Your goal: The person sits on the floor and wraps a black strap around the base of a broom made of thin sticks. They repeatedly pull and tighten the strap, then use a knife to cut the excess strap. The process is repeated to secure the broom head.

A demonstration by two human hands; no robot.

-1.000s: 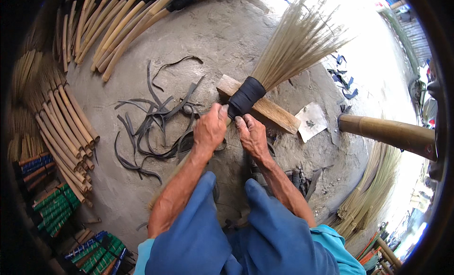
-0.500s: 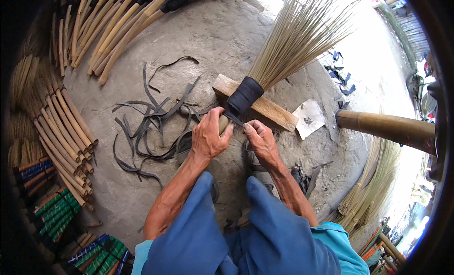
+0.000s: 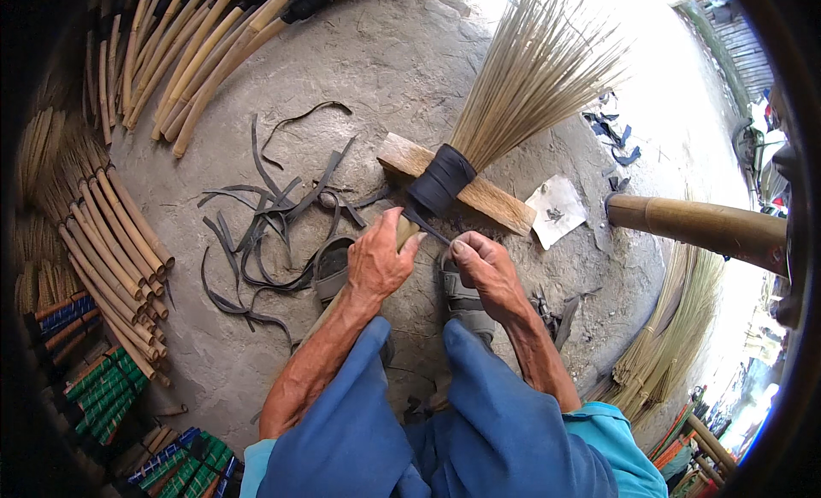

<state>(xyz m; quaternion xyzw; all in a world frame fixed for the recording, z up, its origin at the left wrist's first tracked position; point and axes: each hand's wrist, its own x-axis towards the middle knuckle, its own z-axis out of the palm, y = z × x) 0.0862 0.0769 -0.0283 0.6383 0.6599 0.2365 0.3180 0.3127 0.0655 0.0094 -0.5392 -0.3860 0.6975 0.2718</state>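
A broom of pale stiff bristles [image 3: 534, 83] lies with its head pointing away from me. Black rubber banding [image 3: 442, 180] is wound thickly round its neck, which rests across a wooden block [image 3: 500, 207]. My left hand [image 3: 376, 257] is closed round the bamboo handle [image 3: 406, 229] just below the banding. From the banding a narrow black rubber strip [image 3: 431, 229] runs taut to my right hand [image 3: 487, 274], which pinches its end between thumb and fingers. The handle's lower part passes beneath my left forearm and is mostly hidden.
Loose black rubber strips [image 3: 272, 216] lie tangled on the ground at left. A white sheet with small nails [image 3: 560, 214] is right of the block. Bamboo-handled brooms [image 3: 120, 233] are stacked far left, a bamboo post [image 3: 693, 228] juts in, and bristle bundles [image 3: 663, 335] lie at right.
My right hand has moved slightly right and nearer to me, and a longer stretch of the strip shows between it and the banding. My left hand keeps its hold on the handle.
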